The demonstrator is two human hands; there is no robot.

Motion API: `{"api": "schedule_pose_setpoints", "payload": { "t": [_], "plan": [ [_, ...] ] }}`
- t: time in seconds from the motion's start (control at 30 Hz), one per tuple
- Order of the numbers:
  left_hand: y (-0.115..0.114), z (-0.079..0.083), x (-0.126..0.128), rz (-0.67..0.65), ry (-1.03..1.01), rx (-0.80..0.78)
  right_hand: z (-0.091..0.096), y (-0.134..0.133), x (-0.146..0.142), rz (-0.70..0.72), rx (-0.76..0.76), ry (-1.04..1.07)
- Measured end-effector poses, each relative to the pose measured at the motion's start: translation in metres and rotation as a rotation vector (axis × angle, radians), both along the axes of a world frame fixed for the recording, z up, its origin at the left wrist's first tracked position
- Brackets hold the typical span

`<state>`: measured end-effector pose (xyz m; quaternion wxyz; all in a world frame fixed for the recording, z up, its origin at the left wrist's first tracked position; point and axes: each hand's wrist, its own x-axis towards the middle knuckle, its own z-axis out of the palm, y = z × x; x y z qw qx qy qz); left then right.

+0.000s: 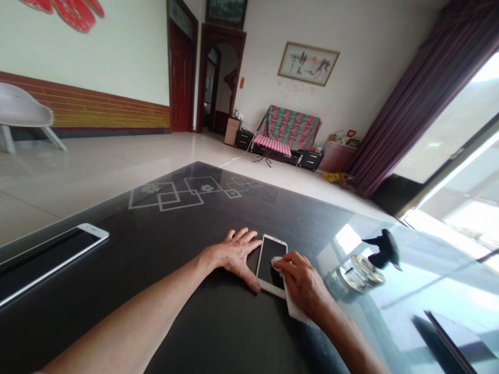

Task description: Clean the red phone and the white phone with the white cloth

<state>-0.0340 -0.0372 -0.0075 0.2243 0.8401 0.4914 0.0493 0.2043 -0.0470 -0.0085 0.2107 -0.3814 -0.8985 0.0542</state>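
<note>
1. My left hand (pixel 239 255) is spread wide along the left edge of the white phone (pixel 268 252).
2. My right hand (pixel 300 278) pinches a white cloth (pixel 293 307) against its screen.
3. I see the phone flat on the dark tabletop (pixel 156 244), left of the spray bottle (pixel 359 272).

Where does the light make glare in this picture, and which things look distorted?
Head view: daylight from the window at right glares on the dark tabletop around the spray bottle; head view: the curtain and framed picture lean, probably from a tilted wide lens; head view: the phone at the left hand shows little glare.
</note>
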Motion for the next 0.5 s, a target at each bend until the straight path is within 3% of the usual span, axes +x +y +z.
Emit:
{"api": "schedule_pose_setpoints", "payload": {
  "t": [0.5],
  "plan": [
    [0.000, 0.002, 0.000, 0.001, 0.026, -0.012, 0.000, 0.059, -0.010, -0.286, 0.021, -0.045]
  ]
}}
